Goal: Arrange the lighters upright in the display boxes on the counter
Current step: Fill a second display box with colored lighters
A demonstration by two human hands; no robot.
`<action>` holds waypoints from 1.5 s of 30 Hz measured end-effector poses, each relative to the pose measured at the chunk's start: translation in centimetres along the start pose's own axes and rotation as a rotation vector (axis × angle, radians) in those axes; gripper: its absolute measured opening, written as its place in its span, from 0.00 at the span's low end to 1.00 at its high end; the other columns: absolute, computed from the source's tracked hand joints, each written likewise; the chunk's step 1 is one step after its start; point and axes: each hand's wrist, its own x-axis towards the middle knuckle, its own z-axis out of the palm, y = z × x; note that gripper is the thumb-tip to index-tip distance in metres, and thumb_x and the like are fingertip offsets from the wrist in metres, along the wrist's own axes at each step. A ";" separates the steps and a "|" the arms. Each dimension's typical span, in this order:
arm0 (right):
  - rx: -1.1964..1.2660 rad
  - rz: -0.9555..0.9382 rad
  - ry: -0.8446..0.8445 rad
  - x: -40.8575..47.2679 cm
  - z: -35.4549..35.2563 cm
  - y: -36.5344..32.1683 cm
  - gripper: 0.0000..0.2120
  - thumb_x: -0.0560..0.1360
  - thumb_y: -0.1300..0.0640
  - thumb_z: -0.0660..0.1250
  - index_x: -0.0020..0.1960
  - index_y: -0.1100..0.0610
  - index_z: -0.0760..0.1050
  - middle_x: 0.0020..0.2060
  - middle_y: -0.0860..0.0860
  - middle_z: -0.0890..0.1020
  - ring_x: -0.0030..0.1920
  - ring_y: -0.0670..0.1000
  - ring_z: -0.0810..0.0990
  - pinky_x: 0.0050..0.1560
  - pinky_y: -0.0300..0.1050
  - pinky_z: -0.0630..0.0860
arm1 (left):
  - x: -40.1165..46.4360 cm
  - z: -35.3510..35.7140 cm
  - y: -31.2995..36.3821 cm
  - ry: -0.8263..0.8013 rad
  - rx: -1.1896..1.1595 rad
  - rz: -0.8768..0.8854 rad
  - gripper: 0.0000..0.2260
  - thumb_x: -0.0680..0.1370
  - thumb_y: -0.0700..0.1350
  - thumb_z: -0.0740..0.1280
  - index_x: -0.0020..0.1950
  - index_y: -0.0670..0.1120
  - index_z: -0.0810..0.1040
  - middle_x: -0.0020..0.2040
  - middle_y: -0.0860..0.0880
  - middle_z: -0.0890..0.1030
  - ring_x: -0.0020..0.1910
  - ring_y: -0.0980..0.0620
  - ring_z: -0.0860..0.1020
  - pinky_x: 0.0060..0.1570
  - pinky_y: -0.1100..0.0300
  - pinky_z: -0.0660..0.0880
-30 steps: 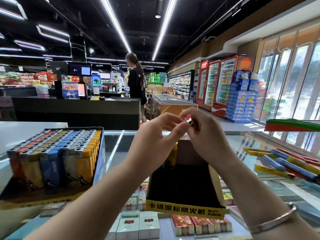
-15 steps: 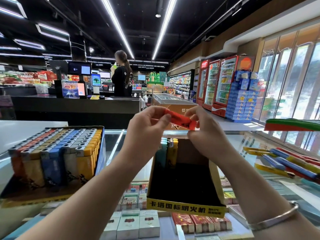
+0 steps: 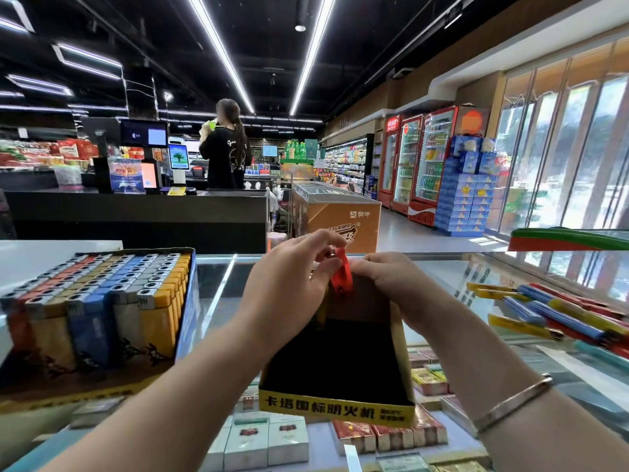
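Overhead, both hands meet above the far end of the nearly empty black-and-yellow cardboard display box on the glass counter. The left hand pinches the slim red plastic lighter near its metal top, long axis close to vertical, base down; the right hand pinches its side.

1 head-worn wide-angle view, forward and slightly down, close above the glass counter, shop aisle beyond.
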 end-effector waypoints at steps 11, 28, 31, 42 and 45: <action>-0.010 -0.071 0.001 -0.1 0.4 0.1 0.09 0.74 0.54 0.68 0.37 0.57 0.79 0.34 0.53 0.80 0.36 0.48 0.76 0.38 0.40 0.72 | 0.0 0.3 -0.8 -0.135 0.100 -0.007 0.05 0.74 0.46 0.69 0.49 0.53 0.81 0.45 0.59 0.78 0.53 0.56 0.72 0.50 0.57 0.70; -0.048 -0.075 0.021 0.3 0.4 0.3 0.10 0.75 0.51 0.67 0.39 0.56 0.78 0.39 0.55 0.80 0.43 0.51 0.76 0.49 0.49 0.74 | 0.0 0.8 -2.1 -0.307 -0.021 -0.204 0.08 0.76 0.50 0.66 0.53 0.61 0.77 0.48 0.55 0.81 0.49 0.54 0.77 0.49 0.50 0.76; -0.046 -0.091 0.033 0.3 0.3 0.4 0.10 0.75 0.52 0.67 0.37 0.55 0.77 0.36 0.54 0.79 0.40 0.50 0.76 0.45 0.46 0.74 | 0.1 0.6 -2.9 -0.337 -0.038 -0.191 0.09 0.74 0.52 0.68 0.53 0.60 0.73 0.47 0.60 0.78 0.48 0.59 0.76 0.48 0.61 0.74; -0.146 -0.323 0.366 0.1 -0.3 0.4 0.11 0.76 0.54 0.65 0.37 0.58 0.75 0.31 0.51 0.76 0.34 0.48 0.72 0.35 0.40 0.68 | 0.6 0.0 -4.6 -0.504 -0.445 -0.635 0.17 0.67 0.54 0.74 0.49 0.53 0.71 0.46 0.52 0.79 0.44 0.58 0.78 0.35 0.69 0.73; -0.199 -0.349 0.439 -0.6 -1.1 0.5 0.12 0.76 0.54 0.65 0.34 0.55 0.73 0.30 0.50 0.76 0.33 0.48 0.73 0.34 0.40 0.68 | 0.3 0.7 -4.1 -0.460 -0.505 -0.650 0.15 0.68 0.53 0.74 0.49 0.51 0.72 0.45 0.51 0.80 0.42 0.57 0.79 0.32 0.69 0.74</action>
